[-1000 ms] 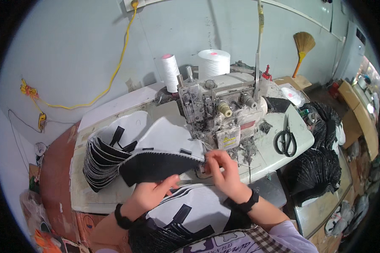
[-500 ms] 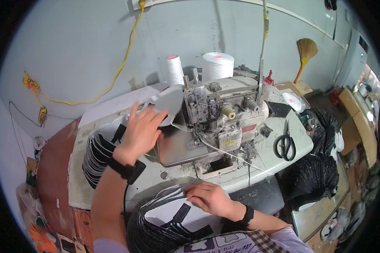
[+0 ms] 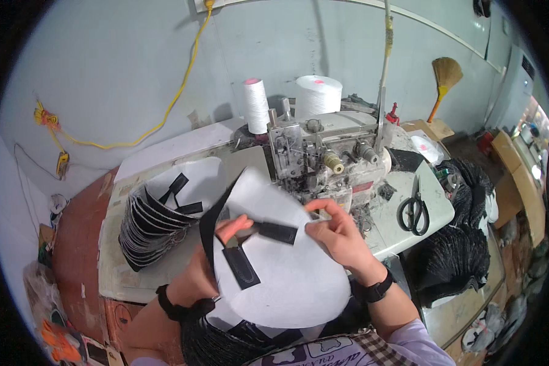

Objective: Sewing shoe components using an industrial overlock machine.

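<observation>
In front of the overlock sewing machine (image 3: 314, 143) I hold up a rounded fabric piece (image 3: 287, 296), white on the face toward me, with a black edge and two stitched black straps. My left hand (image 3: 202, 268) grips its left side; part of the hand is hidden behind the piece, and fingertips show near the straps. My right hand (image 3: 346, 244) pinches its upper right edge between thumb and fingers. Beneath it, on my lap, lies a stack of similar black-and-white pieces (image 3: 204, 344), partly covered. Left of the machine, another such stack (image 3: 155, 229) rests on the table.
Two white thread cones, one narrow (image 3: 256, 105) and one wide (image 3: 318, 96), stand behind the machine. Black-handled scissors (image 3: 413, 213) lie on the table (image 3: 387, 235) at right. Dark fabric bundles (image 3: 451, 259) are piled beyond. A yellow cord (image 3: 180, 91) hangs along the wall.
My left hand has come down from beside the machine toward me. My right hand has risen off the lap stack, and both hands now hold a piece up. The left table stack has a white piece spread on top.
</observation>
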A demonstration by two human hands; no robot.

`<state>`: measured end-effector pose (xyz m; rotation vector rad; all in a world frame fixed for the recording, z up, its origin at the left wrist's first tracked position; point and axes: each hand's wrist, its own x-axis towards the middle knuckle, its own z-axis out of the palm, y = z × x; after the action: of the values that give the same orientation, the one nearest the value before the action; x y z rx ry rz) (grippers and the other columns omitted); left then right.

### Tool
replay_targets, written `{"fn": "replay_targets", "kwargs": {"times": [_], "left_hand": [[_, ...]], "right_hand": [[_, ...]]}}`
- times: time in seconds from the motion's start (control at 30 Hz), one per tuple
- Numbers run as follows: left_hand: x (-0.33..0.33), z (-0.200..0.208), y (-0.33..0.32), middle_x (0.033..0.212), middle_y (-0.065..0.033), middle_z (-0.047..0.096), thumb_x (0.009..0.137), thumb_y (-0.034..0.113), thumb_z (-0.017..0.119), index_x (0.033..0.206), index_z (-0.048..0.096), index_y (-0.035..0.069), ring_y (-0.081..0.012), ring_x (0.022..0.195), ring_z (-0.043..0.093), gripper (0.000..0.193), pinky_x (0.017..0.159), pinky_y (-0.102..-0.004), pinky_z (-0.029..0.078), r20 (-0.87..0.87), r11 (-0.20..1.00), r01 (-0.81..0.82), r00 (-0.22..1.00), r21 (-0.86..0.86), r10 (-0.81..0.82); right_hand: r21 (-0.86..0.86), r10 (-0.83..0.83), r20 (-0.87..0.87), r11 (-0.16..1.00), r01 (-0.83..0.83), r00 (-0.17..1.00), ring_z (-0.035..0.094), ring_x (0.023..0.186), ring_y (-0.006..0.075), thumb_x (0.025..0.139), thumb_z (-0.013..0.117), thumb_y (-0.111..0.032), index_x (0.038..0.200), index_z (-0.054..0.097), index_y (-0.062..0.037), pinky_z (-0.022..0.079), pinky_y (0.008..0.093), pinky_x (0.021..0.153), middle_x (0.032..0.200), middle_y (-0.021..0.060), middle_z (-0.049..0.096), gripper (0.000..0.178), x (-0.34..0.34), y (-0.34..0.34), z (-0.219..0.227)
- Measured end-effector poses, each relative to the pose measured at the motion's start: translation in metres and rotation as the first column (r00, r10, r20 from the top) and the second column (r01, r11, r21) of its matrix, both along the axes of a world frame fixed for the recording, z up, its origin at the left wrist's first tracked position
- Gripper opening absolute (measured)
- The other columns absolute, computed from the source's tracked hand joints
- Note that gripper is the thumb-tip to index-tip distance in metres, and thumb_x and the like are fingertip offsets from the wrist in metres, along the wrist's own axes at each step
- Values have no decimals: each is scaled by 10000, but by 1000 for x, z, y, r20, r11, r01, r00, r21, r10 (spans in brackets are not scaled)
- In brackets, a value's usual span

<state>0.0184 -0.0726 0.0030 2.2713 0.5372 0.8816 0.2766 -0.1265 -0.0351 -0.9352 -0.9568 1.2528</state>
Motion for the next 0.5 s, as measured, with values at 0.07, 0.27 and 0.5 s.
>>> {"fn": "replay_targets", "kwargs": {"times": [0.07, 0.27, 0.5], "left_hand": [[20, -6, -2, 1259, -142, 536, 757, 527, 732, 1368, 365, -34, -232, 1212, 481, 907, 1024, -395, 365, 360, 938, 156, 932, -308, -37], [30, 3, 59, 1051, -68, 663, 966, 400, 501, 1155, 590, 5, -135, 943, 623, 446, 834, -288, 482, 472, 342, 352, 793, -871, 386], [-76, -26, 95, 1070, -89, 664, 952, 240, 551, 1065, 614, 12, -199, 937, 630, 262, 875, -336, 485, 668, 381, 556, 677, -739, 309]], "right_hand": [[-76, 76, -17, 994, -77, 997, 319, 542, -22, 924, 581, -57, 1072, 607, -37, 226, 180, 482, 612, -126, 425, 151, -8, -1, -2], [118, -85, 220, 991, 60, 972, 426, 615, -6, 963, 535, -95, 1147, 666, -51, 363, 155, 540, 764, -62, 578, 230, -30, 0, -43], [-28, 229, -80, 972, -232, 970, 629, 804, 83, 981, 490, -83, 1288, 554, -37, 517, 221, 745, 885, 51, 676, 318, -43, 6, -28]]}}
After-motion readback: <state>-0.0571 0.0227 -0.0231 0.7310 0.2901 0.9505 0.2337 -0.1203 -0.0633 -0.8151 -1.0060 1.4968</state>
